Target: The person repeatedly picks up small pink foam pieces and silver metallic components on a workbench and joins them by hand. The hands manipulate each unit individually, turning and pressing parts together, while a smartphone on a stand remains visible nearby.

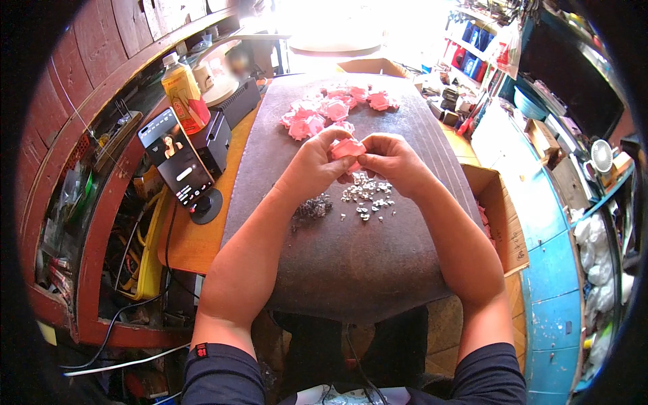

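Both my hands meet above the middle of the dark tabletop (351, 263), pinching one small pink piece, soft-looking and folded (347, 148). My left hand (314, 162) grips its left side, and the fingers of my right hand (395, 164) close on its right edge. Just beyond them lies a heap of similar pink, ruffled, flower-like pieces (307, 123). Below my hands a pile of tiny white parts (368, 196) is scattered. To its left is a small mound of thin dark bits (312, 208), too fine to name, partly beside my left wrist.
Left of the table, a phone (177, 158) stands on a round holder near a drink bottle (183, 94) and a black box (214, 142). At the right, an open cardboard box (506, 216) holds pink pieces. Blue cabinets (550, 290) and a small fan (601, 156) are farther right.
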A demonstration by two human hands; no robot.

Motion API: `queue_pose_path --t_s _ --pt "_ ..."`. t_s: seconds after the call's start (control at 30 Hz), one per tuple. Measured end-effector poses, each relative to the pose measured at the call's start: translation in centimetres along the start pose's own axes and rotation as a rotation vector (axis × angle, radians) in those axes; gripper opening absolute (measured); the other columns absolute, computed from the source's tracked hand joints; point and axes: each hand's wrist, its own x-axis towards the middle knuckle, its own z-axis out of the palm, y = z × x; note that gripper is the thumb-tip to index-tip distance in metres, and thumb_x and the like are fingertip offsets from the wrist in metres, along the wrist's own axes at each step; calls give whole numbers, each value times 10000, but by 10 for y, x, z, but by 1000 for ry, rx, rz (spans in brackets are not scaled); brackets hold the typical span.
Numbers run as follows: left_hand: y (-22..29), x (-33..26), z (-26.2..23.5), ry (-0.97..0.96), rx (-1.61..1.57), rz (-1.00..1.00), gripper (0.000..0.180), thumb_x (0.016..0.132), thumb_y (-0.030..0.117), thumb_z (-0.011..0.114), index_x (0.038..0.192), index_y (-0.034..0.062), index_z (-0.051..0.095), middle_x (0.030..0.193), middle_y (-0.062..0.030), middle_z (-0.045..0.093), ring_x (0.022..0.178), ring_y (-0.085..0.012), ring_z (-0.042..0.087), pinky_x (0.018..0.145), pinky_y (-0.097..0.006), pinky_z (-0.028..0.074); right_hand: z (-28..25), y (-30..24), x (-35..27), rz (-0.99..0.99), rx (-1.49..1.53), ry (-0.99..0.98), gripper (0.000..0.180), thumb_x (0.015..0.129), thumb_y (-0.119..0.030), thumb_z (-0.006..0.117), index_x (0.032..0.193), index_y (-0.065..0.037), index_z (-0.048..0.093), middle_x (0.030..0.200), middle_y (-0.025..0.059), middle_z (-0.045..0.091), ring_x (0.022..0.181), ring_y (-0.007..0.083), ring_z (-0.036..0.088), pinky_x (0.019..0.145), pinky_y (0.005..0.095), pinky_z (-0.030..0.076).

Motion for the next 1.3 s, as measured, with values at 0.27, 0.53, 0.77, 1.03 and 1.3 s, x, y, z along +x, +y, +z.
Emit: queue_pose_path --t_s 0.27,0.53,0.77,1.03,1.3 --pt "3 2 -2 88 14 47 316 917 29 594 1217 51 497 899 -88 653 691 -122 646 582 -258 555 5 -5 -2 67 231 47 195 919 -218 664 992 -38 644 797 -7 620 664 47 528 564 211 406" --pt "8 6 -19 436 -123 -12 342 917 85 600 1233 16 490 938 -141 650 616 -161 649 529 -263 536 43 -3 -14 -219 -805 -135 214 747 -211 732 877 -47 684 823 150 649 807 321 649 754 407 517" --pt "6 8 -14 438 -82 -30 324 912 85 608 1211 3 514 915 -130 650 577 -152 630 493 -269 508 57 6 -15 -212 -981 -158 139 773 -175 647 826 -46 649 837 154 644 848 355 632 775 440 507" --pt "12 5 -11 365 47 -44 341 834 69 587 1166 -6 565 691 -76 613 485 -111 572 442 -256 460 10 5 -4 -223 -509 173 96 756 15 659 823 1 592 710 32 595 674 93 547 641 276 475" --pt "7 0 -5 -43 258 -141 326 948 341 641 998 22 683 788 21 617 683 -53 545 590 -230 460 7 -9 -6 -262 -447 265 144 782 30 637 913 -11 591 783 1 592 722 54 553 662 241 485"
